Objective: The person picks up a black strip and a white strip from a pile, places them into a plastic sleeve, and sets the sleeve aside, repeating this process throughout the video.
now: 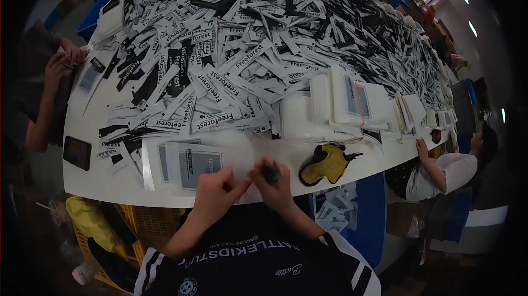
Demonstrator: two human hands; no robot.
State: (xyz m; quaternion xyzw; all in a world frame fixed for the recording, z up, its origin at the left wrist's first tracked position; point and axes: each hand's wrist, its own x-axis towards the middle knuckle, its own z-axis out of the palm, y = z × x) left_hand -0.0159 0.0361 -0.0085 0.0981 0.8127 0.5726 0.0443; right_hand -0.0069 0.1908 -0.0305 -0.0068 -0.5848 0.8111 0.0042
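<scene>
At the front edge of the table, my left hand [216, 187] is closed in a pinch over the near side of a clear plastic bag [180, 170] with a grey printed panel. Whatever its fingertips hold is too small to make out. My right hand [275, 188] is close beside it, fingers curled round a small dark grey item [271, 173] that is blurred. More plastic bags [154, 155] lie under the front one. Beyond both hands spreads a large heap of white and black printed stick packets [220, 84].
Stacks of clear bags [357, 98] stand right of centre. A yellow-and-black pouch-like item [324, 166] is near the front edge, and a phone [77, 153] at the left. A blue bin [371, 208] holds packets below. Other people work left, right and behind.
</scene>
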